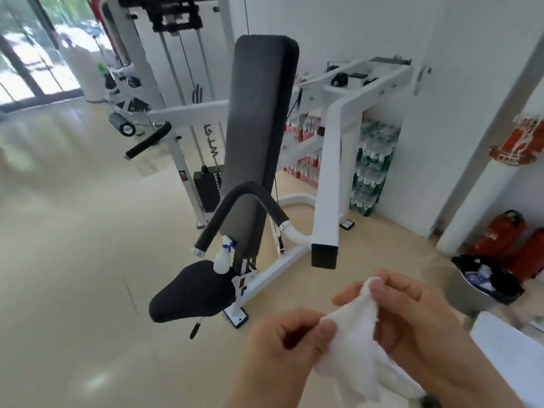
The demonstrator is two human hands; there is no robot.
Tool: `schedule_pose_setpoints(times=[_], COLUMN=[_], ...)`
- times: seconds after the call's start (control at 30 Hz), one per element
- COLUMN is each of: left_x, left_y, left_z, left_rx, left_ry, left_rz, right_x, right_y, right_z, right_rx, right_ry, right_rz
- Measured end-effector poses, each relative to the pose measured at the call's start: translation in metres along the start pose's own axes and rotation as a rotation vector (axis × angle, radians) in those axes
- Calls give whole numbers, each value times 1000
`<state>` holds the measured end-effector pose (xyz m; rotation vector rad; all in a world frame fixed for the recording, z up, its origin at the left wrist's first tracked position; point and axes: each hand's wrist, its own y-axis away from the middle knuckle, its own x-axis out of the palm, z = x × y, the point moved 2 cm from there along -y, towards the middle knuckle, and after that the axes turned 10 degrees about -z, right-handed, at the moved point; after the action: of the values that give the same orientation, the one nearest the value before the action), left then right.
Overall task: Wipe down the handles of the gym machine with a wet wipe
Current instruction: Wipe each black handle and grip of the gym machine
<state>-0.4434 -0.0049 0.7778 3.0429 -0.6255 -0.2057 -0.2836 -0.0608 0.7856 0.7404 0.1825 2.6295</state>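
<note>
The left grip [282, 340] is pinching one edge of the wet wipe [350, 334] between thumb and curled fingers. The right grip [412, 313] is pinching the wipe's upper corner between thumb and forefinger, so both are grasping the same white sheet. The wipe is stretching between the two, low in the foreground, with its loose lower part hanging crumpled toward the bottom edge of the view. It is sitting well apart from the gym machine [332, 172], which is standing on the pale glossy floor [73, 260] beyond the hands.

On the machine, a curved handle [235, 207] with black foam padding is arching in front of the tall black backrest [259, 113] and ending at lower left in a metal cap. A second padded handle [148, 141] is sticking out to the left, farther back. A black seat [188, 293] is jutting forward below the backrest. A white spray bottle [222, 257] with a blue part at its neck is resting on the seat's rear, leaning against the backrest. The weight stack [206, 189] is sitting behind the backrest's left side.

Shrink-wrapped packs of bottled water [374, 160] are standing stacked against the white wall behind the frame. At right, two red cylinders [500, 240] are standing by the wall — beside them, a bin [462, 293] lined with a black bag is holding some rubbish.
</note>
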Motion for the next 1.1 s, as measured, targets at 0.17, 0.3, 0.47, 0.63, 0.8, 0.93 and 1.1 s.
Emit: schedule_pose_setpoints(times=[0.17,0.3,0.47,0.63,0.8,0.93,1.1], left_x=[-65,-106,-137,-160,-197,-225,-265], left_y=[-25,-53,-103,-156,-199,-224,-243], left_z=[18,25,29,32,48,65,80], left_rx=[83,92,80,97,273,237,-21], left_ry=[-145,-190,-157,-238,-389,-279,-53], left_rz=[-126,-247,-209,-87,25,175,508], right_x=[64,96,126,153,175,202,244], right_y=[-42,-78,-129,-167,-188,-190,-175], right_z=[-34,-58,-76,-80,-83,-108,-159], right_rx=[47,-8,-62,-110,-176,-299,-299], right_ry=[-96,84,220,360,1153,1212,938], right_rz=[51,-19,-122,-27,253,-11,-498])
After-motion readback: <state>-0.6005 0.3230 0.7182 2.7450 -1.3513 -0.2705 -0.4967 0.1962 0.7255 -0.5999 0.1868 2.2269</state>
